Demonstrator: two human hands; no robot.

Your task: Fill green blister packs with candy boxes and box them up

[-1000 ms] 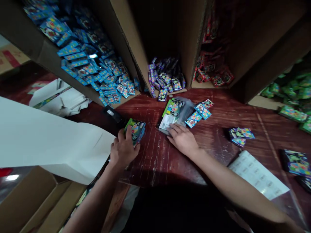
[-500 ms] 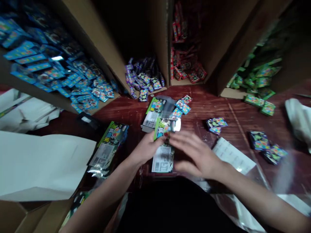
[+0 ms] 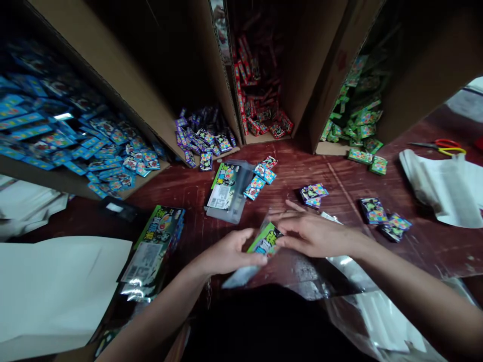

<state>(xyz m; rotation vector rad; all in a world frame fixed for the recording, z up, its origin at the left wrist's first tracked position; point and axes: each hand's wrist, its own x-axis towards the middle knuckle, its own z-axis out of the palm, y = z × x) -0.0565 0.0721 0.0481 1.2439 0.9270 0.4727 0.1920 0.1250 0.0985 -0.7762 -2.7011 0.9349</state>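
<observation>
Close to my body, a clear plastic bag with a green-and-black printed card [image 3: 264,240] is tilted between my two hands. My left hand [image 3: 228,252] grips its left side, thumb across the front. The fingers of my right hand [image 3: 311,232] pinch the bag near its upper right edge. Beyond them lies another carded bag [image 3: 225,188], flat on the table. Beside that bag are small blue candy boxes [image 3: 260,180] with a red one. To the left rests a stack of filled carded bags [image 3: 154,241]. Purple boxes [image 3: 314,192] lie past my right hand.
Cardboard bins along the back hold blue boxes [image 3: 109,146], purple boxes [image 3: 204,136], red boxes [image 3: 266,118] and green boxes [image 3: 362,125]. Scissors [image 3: 445,147] and white sheets [image 3: 441,186] lie at right. A large white sheet [image 3: 60,286] covers the left front.
The carded bag has gone from facing me upright to tilted. My right hand, spread over its front before, now pinches its upper edge. The whole view has shifted to the right.
</observation>
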